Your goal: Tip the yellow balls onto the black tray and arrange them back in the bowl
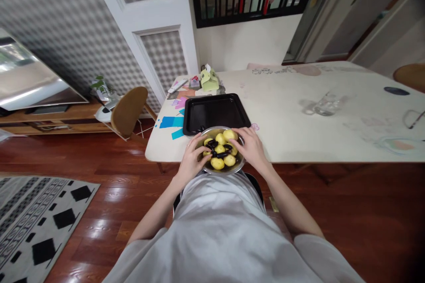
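A round metal bowl (238,167) sits at the table's near edge, in front of my body. In it are several yellow, rounded potatoes (218,163), with glossy black, elongated pieces (222,154) on top whose kind I cannot make out. My left hand (194,158) is curled over the bowl's left rim, its thumb reaching inside close to the black pieces. From the other side, my right hand (251,147) grips the right rim, with its thumb inside against a potato. A black rectangular baking tray (217,112) lies just beyond the bowl.
Past the tray stand a green tissue box (209,80) and a white remote control (178,86). A clear glass (323,105) is on the right of the white table (282,124), with eyeglasses (416,119) farther right. A brown chair (129,110) is at the left.
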`<state>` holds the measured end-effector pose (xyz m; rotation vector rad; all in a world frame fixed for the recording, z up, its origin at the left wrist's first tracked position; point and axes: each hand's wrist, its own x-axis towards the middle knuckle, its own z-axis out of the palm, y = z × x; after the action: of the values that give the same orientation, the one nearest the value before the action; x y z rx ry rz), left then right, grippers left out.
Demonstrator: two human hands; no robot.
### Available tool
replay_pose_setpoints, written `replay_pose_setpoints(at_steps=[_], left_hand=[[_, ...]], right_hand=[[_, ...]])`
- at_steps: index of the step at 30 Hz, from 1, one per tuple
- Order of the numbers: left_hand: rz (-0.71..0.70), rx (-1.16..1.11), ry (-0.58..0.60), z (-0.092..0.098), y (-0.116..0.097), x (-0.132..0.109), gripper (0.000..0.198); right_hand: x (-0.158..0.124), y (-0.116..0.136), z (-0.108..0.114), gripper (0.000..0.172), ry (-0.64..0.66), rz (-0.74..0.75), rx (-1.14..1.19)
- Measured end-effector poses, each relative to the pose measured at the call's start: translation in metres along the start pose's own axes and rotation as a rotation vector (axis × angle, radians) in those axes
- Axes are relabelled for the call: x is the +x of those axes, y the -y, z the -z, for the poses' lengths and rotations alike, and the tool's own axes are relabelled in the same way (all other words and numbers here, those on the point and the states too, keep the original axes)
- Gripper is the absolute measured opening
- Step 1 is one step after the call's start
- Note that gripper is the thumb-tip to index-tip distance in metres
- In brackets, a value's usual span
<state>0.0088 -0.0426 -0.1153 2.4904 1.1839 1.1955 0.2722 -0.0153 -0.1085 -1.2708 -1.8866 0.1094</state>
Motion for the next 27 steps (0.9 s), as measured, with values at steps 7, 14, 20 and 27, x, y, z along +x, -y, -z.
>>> replay_pose_setpoints(at_steps=[7, 14, 20, 27], left_hand=[[0.023, 0.031, -0.027, 0.007, 0.005, -0.001, 0.008], [0.026, 0.035, -0.02, 0.008, 0.006, -0.002, 0.01], [0.084, 0.062, -0.084, 0.015, 0.031, 0.013, 0.019], [0.159, 0.115, 0.095, 0.016, 0.087, 0.052, 0.029]], right_hand=[[0.011, -0.002, -0.011, 0.033, 0.023, 0.001, 0.093], [0.011, -0.003, -0.012, 0.032, 0.028, -0.028, 0.082], [0.007, -0.006, -0.005, 0.034, 0.067, -0.021, 0.057], [-0.001, -0.008, -0.005, 0.041, 0.059, 0.003, 0.142]])
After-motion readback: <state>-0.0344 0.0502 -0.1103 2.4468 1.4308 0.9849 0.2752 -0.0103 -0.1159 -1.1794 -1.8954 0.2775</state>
